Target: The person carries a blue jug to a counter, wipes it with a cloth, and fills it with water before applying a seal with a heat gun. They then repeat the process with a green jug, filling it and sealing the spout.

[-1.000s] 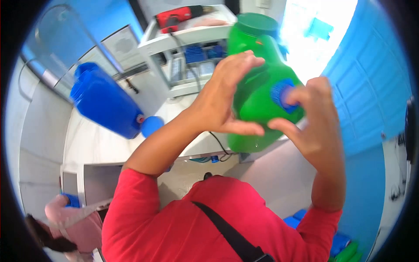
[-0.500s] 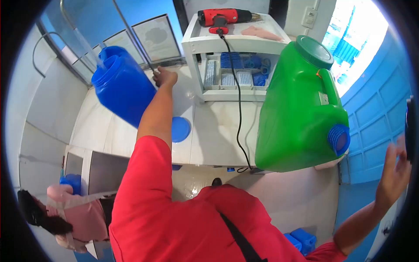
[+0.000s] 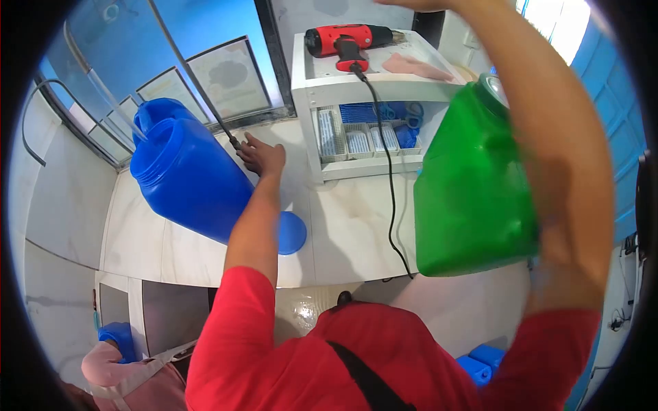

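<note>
On the counter at left stands a large blue jug with its mouth uncovered, and a clear tube reaches down into that opening. My left hand is right of the jug, its curled fingers at the lower end of a thin dark pipe. Below that hand lies a round blue lid, partly behind my forearm. A big green jug is at right; my raised right arm crosses in front of its side. Only a sliver of my right hand shows at the top edge, its fingers mostly cut off.
A white shelf cart carries a red heat gun, whose black cord hangs across the counter. Small baskets fill its lower shelf. Another person's pink sleeve is at lower left. Blue containers sit on the floor.
My right hand has swung from the far right up to the top edge, over the green jug. The left hand keeps its place at the pipe end. The whole view has shifted.
</note>
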`<action>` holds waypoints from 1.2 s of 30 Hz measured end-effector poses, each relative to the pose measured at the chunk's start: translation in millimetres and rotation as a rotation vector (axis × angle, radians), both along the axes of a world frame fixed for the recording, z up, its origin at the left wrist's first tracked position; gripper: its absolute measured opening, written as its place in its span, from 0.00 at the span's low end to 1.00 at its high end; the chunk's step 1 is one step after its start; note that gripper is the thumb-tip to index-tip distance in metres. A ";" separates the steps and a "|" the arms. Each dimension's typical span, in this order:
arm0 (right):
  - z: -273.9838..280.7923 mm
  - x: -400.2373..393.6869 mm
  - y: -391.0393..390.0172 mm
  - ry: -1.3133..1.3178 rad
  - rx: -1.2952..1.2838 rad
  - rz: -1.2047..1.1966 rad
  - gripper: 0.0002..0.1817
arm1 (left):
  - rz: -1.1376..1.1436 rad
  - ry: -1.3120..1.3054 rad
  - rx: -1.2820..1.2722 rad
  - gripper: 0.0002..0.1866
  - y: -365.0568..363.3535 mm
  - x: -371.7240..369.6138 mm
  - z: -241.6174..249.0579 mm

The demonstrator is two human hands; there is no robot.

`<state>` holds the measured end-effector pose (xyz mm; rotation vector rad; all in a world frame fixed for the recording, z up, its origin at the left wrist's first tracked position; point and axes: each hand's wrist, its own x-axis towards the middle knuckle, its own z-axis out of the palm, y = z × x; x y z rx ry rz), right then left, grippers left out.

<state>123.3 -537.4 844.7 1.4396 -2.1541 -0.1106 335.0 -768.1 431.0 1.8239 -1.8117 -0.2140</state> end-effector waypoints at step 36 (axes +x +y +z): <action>-147.4 112.1 366.1 -1.794 -0.978 1.021 0.18 | -1.205 1.119 -0.384 0.28 365.5 13.9 212.9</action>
